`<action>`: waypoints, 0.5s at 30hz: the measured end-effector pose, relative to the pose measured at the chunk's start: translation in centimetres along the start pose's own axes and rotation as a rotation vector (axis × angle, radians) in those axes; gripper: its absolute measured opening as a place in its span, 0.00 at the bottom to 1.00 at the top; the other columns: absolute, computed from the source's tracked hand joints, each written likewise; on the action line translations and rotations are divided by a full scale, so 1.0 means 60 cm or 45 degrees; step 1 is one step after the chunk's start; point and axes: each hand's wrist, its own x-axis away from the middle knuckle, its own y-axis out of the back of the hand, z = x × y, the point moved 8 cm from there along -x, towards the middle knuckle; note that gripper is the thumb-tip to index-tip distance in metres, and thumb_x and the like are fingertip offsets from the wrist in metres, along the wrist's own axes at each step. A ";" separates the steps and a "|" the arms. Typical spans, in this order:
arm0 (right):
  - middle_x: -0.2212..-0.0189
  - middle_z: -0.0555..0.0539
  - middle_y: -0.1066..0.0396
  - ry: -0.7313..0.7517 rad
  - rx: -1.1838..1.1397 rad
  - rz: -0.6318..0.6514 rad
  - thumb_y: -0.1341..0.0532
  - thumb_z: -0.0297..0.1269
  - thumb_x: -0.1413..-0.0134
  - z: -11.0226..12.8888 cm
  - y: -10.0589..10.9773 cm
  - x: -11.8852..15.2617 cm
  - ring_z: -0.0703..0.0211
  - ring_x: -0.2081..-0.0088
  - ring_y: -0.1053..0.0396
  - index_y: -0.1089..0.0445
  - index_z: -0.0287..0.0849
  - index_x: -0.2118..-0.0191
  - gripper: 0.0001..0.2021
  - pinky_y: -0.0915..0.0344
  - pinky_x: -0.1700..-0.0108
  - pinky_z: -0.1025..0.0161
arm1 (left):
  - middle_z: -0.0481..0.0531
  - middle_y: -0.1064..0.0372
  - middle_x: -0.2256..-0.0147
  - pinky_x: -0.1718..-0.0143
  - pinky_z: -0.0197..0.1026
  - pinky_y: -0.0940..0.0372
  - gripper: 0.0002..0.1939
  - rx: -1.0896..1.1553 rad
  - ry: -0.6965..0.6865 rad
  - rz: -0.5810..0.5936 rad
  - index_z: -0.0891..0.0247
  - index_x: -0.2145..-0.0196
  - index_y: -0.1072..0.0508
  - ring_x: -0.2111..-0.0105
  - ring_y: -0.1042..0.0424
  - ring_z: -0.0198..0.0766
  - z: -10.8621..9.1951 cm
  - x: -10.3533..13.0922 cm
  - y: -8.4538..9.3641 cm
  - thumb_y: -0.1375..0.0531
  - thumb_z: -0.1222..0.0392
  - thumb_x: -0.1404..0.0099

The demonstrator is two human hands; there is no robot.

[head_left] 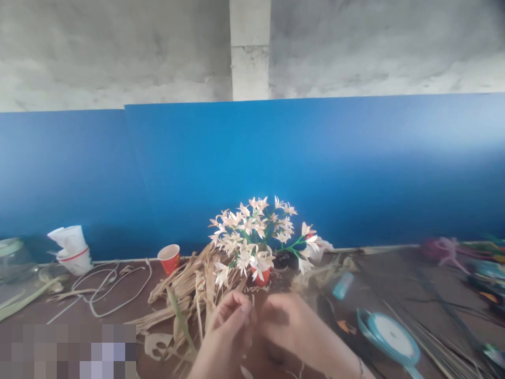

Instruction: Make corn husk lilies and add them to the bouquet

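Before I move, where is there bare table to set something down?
The table shows bare behind the blue ribbon spool and, narrowly, between white cable and dried husks. Crowded: around the white flowers and far right.

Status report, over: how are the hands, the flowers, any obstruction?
Left hand curled, right hand blurred; grips unclear. Flowers above red cup, beyond hands. Husks close by left hand.

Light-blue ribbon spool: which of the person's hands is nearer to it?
Right. The right hand is to the left of the spool; the left hand is farther left, beyond the right.
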 end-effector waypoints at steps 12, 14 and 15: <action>0.73 0.51 0.34 0.432 0.167 -0.195 0.43 0.29 0.48 0.045 0.018 0.001 0.64 0.69 0.35 0.27 0.44 0.71 0.08 0.38 0.66 0.66 | 0.46 0.35 0.85 0.83 0.27 0.48 0.14 -0.050 0.266 -0.043 0.68 0.79 0.29 0.85 0.41 0.24 0.029 -0.006 0.020 0.30 0.57 0.57; 0.72 0.51 0.35 0.480 0.259 -0.204 0.44 0.29 0.47 0.047 0.019 0.004 0.63 0.68 0.36 0.30 0.43 0.72 0.07 0.39 0.66 0.66 | 0.47 0.34 0.84 0.84 0.27 0.49 0.15 -0.079 0.285 -0.034 0.69 0.79 0.28 0.86 0.41 0.24 0.030 -0.007 0.019 0.30 0.55 0.58; 0.72 0.51 0.36 0.489 0.298 -0.209 0.45 0.29 0.47 0.048 0.021 0.006 0.63 0.68 0.36 0.32 0.43 0.72 0.07 0.40 0.65 0.65 | 0.48 0.34 0.84 0.84 0.28 0.50 0.15 -0.104 0.291 -0.028 0.69 0.79 0.27 0.86 0.41 0.24 0.030 -0.007 0.017 0.30 0.54 0.58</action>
